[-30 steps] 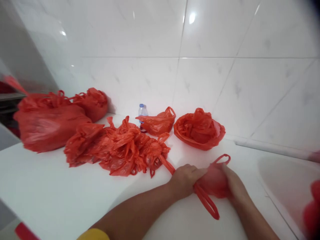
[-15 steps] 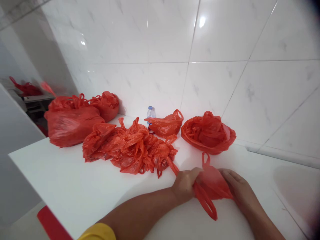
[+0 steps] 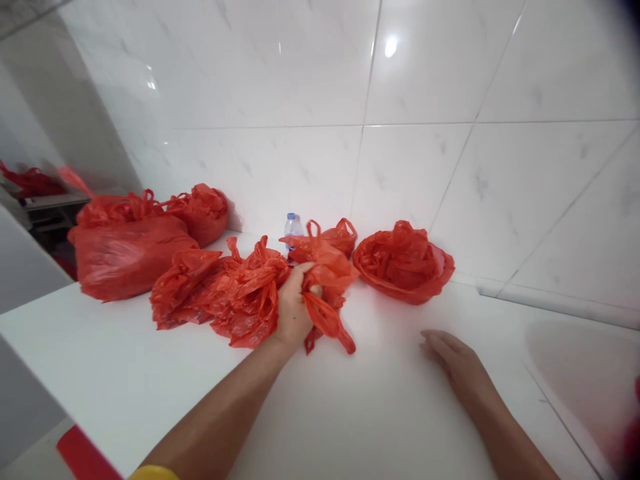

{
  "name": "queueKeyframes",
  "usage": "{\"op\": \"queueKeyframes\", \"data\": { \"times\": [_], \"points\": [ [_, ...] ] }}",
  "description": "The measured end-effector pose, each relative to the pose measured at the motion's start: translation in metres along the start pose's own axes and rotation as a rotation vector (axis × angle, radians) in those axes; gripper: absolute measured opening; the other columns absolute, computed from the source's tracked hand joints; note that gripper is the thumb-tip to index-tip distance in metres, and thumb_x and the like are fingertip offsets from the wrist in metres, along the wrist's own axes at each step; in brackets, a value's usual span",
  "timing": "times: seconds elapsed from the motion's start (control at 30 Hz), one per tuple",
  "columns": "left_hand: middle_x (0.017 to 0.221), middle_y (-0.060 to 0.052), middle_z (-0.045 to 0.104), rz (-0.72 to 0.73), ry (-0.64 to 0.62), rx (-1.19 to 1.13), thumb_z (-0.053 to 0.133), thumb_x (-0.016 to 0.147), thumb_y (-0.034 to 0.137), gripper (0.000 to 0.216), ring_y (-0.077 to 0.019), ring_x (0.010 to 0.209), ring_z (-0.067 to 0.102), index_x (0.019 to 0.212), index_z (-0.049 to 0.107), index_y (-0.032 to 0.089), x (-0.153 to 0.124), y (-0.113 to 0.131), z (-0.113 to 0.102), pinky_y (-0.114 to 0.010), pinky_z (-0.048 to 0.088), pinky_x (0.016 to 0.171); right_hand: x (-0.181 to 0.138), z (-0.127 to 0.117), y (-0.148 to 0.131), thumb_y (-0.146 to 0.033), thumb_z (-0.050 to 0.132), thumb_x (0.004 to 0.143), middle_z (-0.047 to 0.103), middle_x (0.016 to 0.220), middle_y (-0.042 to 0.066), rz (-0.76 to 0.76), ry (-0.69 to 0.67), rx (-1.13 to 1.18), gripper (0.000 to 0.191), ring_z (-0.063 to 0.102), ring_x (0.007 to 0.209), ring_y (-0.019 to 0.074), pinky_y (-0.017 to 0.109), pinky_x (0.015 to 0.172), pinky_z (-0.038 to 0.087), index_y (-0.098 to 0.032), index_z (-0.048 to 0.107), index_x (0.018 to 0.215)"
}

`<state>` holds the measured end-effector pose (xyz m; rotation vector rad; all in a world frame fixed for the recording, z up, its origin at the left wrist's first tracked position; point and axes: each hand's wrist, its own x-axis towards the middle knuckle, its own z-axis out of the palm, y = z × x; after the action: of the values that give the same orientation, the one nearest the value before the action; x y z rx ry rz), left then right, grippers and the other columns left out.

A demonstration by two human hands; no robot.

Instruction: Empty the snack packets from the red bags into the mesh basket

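Note:
My left hand (image 3: pixel 294 313) is closed around a crumpled red plastic carrier bag (image 3: pixel 334 270), whose loops stick up above and hang down below the fist. It is at the right end of a loose heap of red plastic bags (image 3: pixel 240 287) and hides part of it. Off to the right, my right hand (image 3: pixel 450 357) is low over the white tabletop (image 3: pixel 380 400). Its fingers are stretched out, and I see nothing in them.
Stuffed red bags (image 3: pixel 133 257) stand at the table's left. By the tiled wall (image 3: pixel 310 167) are a small clear bottle (image 3: pixel 293 228) with a blue cap, another red bag (image 3: pixel 345 235) and a round red bundle of bags (image 3: pixel 407 267). A red object (image 3: pixel 85 457) shows below the left table edge.
My left hand has carried the red bag leftward and away from me, to the heap. My right hand has let go of the bag and is now apart from it. The view has shifted slightly right.

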<state>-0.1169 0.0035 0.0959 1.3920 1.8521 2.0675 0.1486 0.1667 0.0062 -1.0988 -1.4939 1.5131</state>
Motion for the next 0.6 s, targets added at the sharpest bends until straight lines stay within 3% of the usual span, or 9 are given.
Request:
{"op": "queueKeyframes", "data": {
  "times": [0.1,0.2,0.3,0.4,0.5,0.6],
  "points": [
    [0.131,-0.015,0.046,0.161,-0.029,0.615,0.057,0.08,0.027,0.044,-0.0324,0.12,0.045,0.123,0.051,0.021,0.014,-0.001,-0.023,-0.051,0.041,0.095,-0.004,0.003,-0.006,-0.053,0.071,0.063,0.069,0.092,0.008,0.003,0.012,-0.02,0.042,0.064,0.088,0.024,0.033,0.081,0.051,-0.019,0.071,0.088],
    [0.149,-0.021,0.023,0.183,-0.251,0.951,0.069,0.072,0.035,0.074,-0.0443,0.134,0.023,0.137,0.038,0.022,0.011,-0.001,-0.03,-0.066,0.03,0.097,-0.008,0.006,-0.013,-0.053,0.071,0.062,0.069,0.09,0.008,0.01,0.034,-0.043,0.041,0.065,0.085,0.0243,0.035,0.081,0.051,-0.019,0.071,0.086],
    [0.154,-0.016,0.012,0.355,-0.433,1.026,0.074,0.068,0.033,0.084,-0.0438,0.139,0.011,0.14,0.033,0.029,-0.002,0.003,-0.022,-0.071,0.016,0.101,-0.01,0.009,-0.016,-0.052,0.071,0.061,0.07,0.086,0.008,0.005,0.053,-0.054,0.039,0.065,0.083,0.0242,0.035,0.079,0.051,-0.019,0.071,0.083],
    [0.155,-0.011,0.016,0.532,-0.563,1.019,0.074,0.068,0.04,0.076,-0.0423,0.139,0.011,0.136,0.04,0.033,-0.01,0.0,-0.01,-0.072,0.007,0.102,-0.011,0.009,-0.016,-0.051,0.07,0.061,0.07,0.084,0.007,-0.006,0.059,-0.077,0.039,0.065,0.081,0.0234,0.035,0.078,0.051,-0.019,0.071,0.083],
    [0.151,-0.012,0.029,0.461,-0.664,1.055,0.072,0.066,0.051,0.071,-0.0437,0.138,0.016,0.13,0.049,0.031,-0.008,-0.018,-0.005,-0.073,0.007,0.101,-0.012,0.009,-0.016,-0.051,0.068,0.064,0.07,0.086,0.007,-0.008,0.057,-0.112,0.038,0.065,0.081,0.0228,0.034,0.078,0.05,-0.02,0.071,0.086],
    [0.146,-0.016,0.036,0.303,-0.628,1.155,0.074,0.063,0.047,0.069,-0.0463,0.135,0.022,0.127,0.053,0.029,-0.004,-0.039,-0.01,-0.076,0.009,0.097,-0.013,0.009,-0.016,-0.05,0.067,0.065,0.07,0.085,0.007,-0.011,0.05,-0.124,0.037,0.065,0.081,0.0233,0.035,0.079,0.05,-0.02,0.071,0.085]
  ]
}}
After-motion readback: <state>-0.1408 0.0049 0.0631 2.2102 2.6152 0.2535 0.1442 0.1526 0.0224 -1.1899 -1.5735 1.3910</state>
